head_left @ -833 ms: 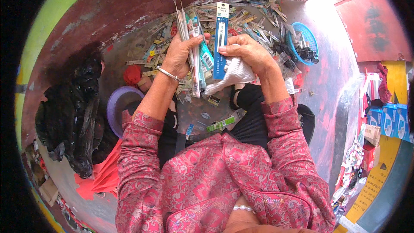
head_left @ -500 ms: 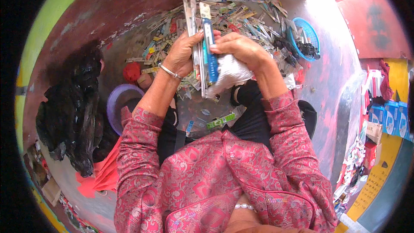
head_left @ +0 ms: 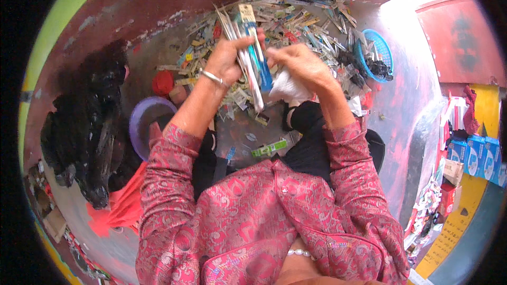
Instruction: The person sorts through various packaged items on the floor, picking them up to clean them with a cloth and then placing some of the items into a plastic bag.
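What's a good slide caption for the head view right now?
Left hand grips slim packets beside the right hand and its white cloth, above a scattered pile of packages.

Maroon wall [head_left: 185, 2] before us, flaked pale in patches, light-green band [head_left: 67, 24] along its edge | grey floor [head_left: 232, 126], pinkish smears [head_left: 390, 150] off right | red panel [head_left: 443, 31] over there, dark smudge [head_left: 465, 42] at its middle, yellow strip [head_left: 472, 198] below | white glare [head_left: 406, 8] just beside it

Left grip [head_left: 227, 57] clasps; right grip [head_left: 302, 67] curls nearby.
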`<state>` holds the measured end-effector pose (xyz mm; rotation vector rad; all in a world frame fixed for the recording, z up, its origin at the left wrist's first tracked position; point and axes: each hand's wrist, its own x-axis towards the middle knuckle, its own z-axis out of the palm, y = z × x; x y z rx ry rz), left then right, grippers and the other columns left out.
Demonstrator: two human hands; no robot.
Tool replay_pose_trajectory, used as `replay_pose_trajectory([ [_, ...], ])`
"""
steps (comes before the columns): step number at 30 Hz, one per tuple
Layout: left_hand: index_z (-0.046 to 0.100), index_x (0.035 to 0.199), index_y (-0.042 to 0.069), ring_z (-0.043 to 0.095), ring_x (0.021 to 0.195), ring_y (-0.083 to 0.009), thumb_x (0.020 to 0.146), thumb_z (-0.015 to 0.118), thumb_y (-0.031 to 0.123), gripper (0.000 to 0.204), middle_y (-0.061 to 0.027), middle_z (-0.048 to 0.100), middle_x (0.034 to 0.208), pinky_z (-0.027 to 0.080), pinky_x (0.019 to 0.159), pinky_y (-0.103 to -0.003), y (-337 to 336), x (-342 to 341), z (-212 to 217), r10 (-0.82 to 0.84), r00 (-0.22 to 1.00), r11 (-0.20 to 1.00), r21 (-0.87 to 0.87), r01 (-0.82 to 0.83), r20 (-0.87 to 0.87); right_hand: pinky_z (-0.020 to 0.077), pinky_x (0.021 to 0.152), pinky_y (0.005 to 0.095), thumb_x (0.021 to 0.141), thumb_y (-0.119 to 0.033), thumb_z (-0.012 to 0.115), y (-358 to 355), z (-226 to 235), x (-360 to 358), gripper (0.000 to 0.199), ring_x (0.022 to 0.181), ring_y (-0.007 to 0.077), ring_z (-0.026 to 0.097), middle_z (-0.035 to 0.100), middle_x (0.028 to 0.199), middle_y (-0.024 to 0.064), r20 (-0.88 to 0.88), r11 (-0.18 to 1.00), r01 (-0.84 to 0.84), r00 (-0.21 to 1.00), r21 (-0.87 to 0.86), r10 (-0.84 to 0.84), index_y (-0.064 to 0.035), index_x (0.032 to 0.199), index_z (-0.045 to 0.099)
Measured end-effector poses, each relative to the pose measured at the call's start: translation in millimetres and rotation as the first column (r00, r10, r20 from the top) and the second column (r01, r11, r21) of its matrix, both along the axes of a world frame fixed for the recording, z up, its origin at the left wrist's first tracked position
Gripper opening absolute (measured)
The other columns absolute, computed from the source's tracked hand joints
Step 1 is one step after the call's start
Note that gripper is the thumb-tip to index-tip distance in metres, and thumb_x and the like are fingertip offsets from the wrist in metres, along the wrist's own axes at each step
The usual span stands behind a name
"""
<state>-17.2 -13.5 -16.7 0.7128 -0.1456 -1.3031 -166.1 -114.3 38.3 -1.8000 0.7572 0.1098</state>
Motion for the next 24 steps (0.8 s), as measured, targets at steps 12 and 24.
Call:
replay_pose_trajectory([
  [12, 0.05, 0.1, -0.005, 0.058, 0.082, -0.0241, 0.081, 0.053, 0.001, 0.02, -0.0146, 0.058, 0.093, 0.05, 0.074, -0.036, -8.5, 26.1, -1.2, 0.456, 0.887, 0.885, 0.069, -0.461, 0.074, 0.043, 0.058, 0.0372, 0.079, -0.033, 0.052, 38.9, 4.4, -4.7, 0.035, 0.061, 0.0272, 0.058, 0.057, 0.062, 0.0172, 0.056, 0.934, -0.285, 0.951, -0.217, 0.303, 0.0002, 0.08, 0.061],
  [24, 0.038, 0.11, 0.007, 0.056, 0.085, -0.0156, 0.082, 0.056, 0.008, 0.033, -0.0137, 0.055, 0.107, 0.051, 0.07, -0.03, -6.9, 3.0, 36.2, 0.413, 0.888, 0.908, -0.173, -0.383, 0.204, 0.0436, 0.051, 0.0449, 0.08, -0.027, 0.052, 58.7, 13.1, -2.7, 0.026, 0.055, 0.0365, 0.056, 0.055, 0.056, 0.0182, 0.205, 0.756, 0.11, 0.978, -0.645, 0.033, -0.0055, 0.067, 0.058],
])
